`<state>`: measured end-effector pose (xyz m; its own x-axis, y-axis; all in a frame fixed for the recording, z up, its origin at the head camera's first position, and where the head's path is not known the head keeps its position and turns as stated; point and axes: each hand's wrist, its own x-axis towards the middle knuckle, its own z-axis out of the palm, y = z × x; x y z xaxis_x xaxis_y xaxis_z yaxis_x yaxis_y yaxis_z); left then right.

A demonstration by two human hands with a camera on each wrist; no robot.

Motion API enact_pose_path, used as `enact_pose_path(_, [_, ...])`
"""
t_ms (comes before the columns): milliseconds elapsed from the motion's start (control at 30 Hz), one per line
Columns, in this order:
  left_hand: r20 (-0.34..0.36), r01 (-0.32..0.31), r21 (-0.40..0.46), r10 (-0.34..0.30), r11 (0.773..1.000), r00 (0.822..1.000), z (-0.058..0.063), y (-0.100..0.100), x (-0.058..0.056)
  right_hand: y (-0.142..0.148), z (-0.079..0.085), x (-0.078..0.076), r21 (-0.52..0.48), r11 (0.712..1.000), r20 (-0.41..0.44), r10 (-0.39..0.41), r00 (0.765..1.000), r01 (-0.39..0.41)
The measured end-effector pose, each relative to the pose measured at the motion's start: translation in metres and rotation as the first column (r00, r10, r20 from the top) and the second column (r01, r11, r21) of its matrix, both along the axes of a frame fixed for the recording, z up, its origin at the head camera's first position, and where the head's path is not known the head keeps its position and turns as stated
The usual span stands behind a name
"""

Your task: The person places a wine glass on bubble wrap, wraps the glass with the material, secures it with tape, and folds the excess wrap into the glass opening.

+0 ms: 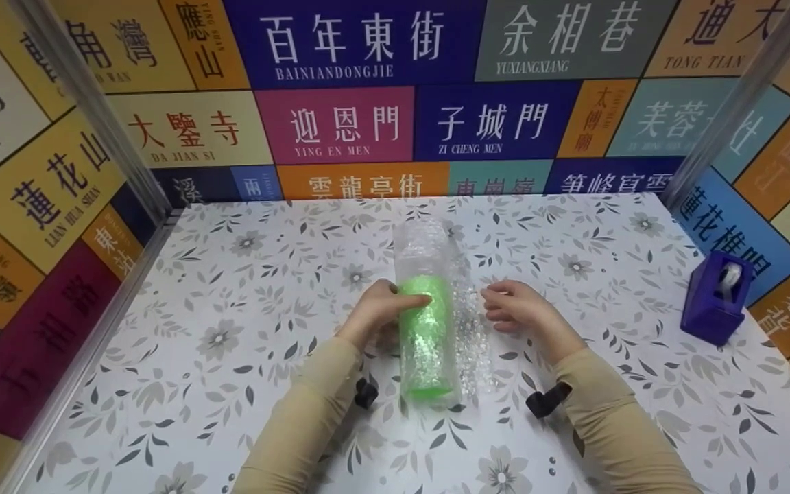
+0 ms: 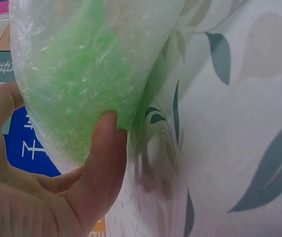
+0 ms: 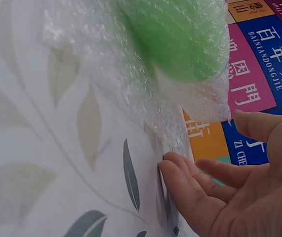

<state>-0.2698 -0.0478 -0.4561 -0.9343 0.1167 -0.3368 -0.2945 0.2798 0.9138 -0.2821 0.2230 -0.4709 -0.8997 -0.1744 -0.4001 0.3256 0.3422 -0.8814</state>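
A bright green cup-like cylinder (image 1: 428, 343) lies on the patterned table, rolled in clear bubble wrap (image 1: 424, 245) that runs past its far end. My left hand (image 1: 378, 310) grips the roll from the left, thumb across the top; in the left wrist view the fingers (image 2: 103, 163) curve against the wrapped surface. A loose flap of bubble wrap (image 1: 475, 350) spreads flat to the right of the roll. Beside that flap is my right hand (image 1: 520, 310), fingers loosely bent and holding nothing. Its fingertips (image 3: 173, 165) are at the wrap's edge; whether they touch it I cannot tell.
A purple tape dispenser (image 1: 716, 298) with a roll of clear tape stands at the table's right edge. Walls of coloured panels with Chinese lettering (image 1: 347, 41) close off the back and both sides. The table (image 1: 285, 274) has a white floral cover.
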Motion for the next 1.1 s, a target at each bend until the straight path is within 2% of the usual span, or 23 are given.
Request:
enact_pose_path(200, [0.005,-0.007,0.005,0.007,1.000,1.000,0.000,0.000,0.000,-0.004,-0.002,0.000,-0.098,0.994,0.056,-0.033,0.998,0.039])
enact_pose_path(367, [0.016,-0.003,0.010,0.003,1.000,1.000,-0.001,-0.001,0.000,-0.006,-0.003,-0.001,-0.134,0.990,0.090,-0.037,0.995,0.049])
enact_pose_path(567, [0.009,0.005,-0.002,-0.005,1.000,1.000,-0.001,-0.002,-0.001,-0.008,-0.006,-0.001,-0.125,0.991,0.089,-0.033,0.996,0.044])
enact_pose_path(800, [0.005,-0.021,0.125,0.021,0.992,1.000,-0.002,-0.001,0.002,-0.011,-0.010,-0.001,-0.095,0.995,0.079,-0.021,0.997,0.029])
enact_pose_path(967, [0.020,-0.024,0.106,0.022,0.994,1.000,-0.002,-0.002,0.002,-0.014,-0.014,-0.002,-0.059,0.997,0.056,-0.038,0.998,0.041])
enact_pose_path(1100, [0.020,-0.023,0.095,0.021,0.995,1.000,-0.002,-0.002,0.002,-0.017,-0.015,-0.003,-0.069,0.997,0.035,-0.038,0.999,0.040])
